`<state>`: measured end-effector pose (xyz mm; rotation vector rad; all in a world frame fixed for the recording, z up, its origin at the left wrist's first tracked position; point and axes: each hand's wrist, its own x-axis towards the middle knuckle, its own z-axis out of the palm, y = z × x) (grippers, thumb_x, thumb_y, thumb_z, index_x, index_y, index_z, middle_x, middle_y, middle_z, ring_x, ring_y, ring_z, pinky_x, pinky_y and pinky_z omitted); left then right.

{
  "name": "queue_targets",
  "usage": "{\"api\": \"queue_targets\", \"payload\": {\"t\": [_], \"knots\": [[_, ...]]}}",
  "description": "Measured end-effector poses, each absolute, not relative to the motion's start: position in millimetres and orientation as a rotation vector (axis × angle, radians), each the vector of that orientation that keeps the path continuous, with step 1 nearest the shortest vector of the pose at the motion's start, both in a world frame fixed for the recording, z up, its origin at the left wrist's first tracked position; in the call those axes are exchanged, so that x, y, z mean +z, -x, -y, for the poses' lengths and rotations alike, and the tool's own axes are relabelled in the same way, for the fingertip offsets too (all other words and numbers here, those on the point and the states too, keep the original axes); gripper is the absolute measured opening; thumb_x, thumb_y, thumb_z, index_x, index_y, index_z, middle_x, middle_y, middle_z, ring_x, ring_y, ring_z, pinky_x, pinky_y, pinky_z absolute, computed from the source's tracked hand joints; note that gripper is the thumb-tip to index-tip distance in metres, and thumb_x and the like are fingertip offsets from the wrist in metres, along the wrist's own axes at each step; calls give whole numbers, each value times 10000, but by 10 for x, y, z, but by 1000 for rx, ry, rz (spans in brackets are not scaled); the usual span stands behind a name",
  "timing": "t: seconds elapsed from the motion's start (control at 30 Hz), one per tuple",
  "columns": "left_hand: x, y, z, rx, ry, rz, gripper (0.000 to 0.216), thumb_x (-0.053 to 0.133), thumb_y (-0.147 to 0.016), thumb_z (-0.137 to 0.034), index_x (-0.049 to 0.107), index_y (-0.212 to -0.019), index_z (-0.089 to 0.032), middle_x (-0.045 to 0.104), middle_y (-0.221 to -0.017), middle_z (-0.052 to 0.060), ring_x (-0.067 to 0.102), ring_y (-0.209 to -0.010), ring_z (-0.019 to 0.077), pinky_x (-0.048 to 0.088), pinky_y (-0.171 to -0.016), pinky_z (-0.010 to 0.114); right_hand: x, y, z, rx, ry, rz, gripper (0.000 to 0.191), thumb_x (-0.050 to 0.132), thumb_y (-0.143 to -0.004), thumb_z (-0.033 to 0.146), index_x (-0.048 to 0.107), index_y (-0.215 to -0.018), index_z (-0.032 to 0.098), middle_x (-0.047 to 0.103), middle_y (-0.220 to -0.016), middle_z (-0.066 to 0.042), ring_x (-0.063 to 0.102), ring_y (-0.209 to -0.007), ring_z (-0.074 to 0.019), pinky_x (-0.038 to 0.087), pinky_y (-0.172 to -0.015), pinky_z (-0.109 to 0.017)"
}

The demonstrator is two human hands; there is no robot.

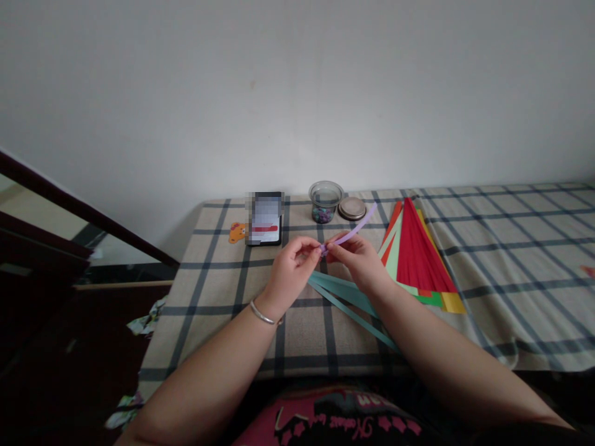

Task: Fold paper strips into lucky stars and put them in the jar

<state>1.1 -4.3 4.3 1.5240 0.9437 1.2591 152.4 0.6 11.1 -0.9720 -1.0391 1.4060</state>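
A purple paper strip [357, 228] is pinched between my two hands over the middle of the table. My left hand [294, 265], with a silver bangle at the wrist, grips a small folded part of it at the fingertips. The strip's long free end curves up and to the right from the fingers of my right hand [356, 257]. Teal paper strips [341, 291] lie on the cloth below, partly hidden by my right hand and forearm. Beyond my hands stands a clear plastic tub [326, 201] with small purple and teal pieces in the bottom.
A round lid [352, 208] lies beside the tub. Fanned strips in red [418, 254], green, orange and yellow lie to the right. A phone [266, 218] and an orange bear shape [237, 233] are at the back left. The checked tablecloth [209, 285] reaches the wall.
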Motion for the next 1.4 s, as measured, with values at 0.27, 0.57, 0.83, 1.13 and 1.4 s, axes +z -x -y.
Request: {"api": "queue_targets", "payload": {"t": [0.27, 0.57, 0.83, 1.13, 1.4], "knots": [[57, -15, 37, 1233, -1400, -937, 204, 641, -819, -351, 597, -879, -161, 643, -802, 17, 629, -687, 112, 517, -654, 231, 102, -1514, -9, 1522, 921, 869, 352, 859, -528, 386, 639, -702, 173, 652, -602, 35, 579, -519, -79, 473, -527, -212], [126, -34, 52, 1205, -1229, -858, 256, 703, -761, -376, 608, -849, -156, 653, -780, 5, 617, -643, 91, 528, -646, 222, 118, -1533, -3, 1628, 853, 837, 324, 876, -531, 351, 639, -672, 183, 638, -567, 50, 568, -512, -65, 462, -525, -191], [85, -36, 28, 1187, -1151, -815, 250, 741, -723, -349, 657, -840, -144, 689, -766, 17, 628, -638, 100, 540, -663, 242, 118, -1546, 9, 1698, 805, 852, 300, 876, -544, 336, 645, -676, 198, 653, -592, 51, 577, -528, -61, 447, -528, -181], [80, -13, 22, 1184, -1408, -935, 208, 662, -799, -319, 689, -902, -141, 738, -825, 60, 688, -738, 148, 574, -720, 269, 94, -1542, -10, 1679, 882, 889, 291, 867, -552, 346, 641, -651, 190, 676, -605, 28, 580, -540, -78, 392, -480, -184], [89, 6, 60, 1165, -1558, -970, 287, 632, -829, -358, 686, -1018, -149, 744, -973, 88, 705, -826, 177, 582, -762, 292, 115, -1512, -12, 1560, 890, 968, 299, 857, -559, 370, 626, -614, 188, 655, -574, 32, 555, -518, -81, 402, -520, -224]]}}
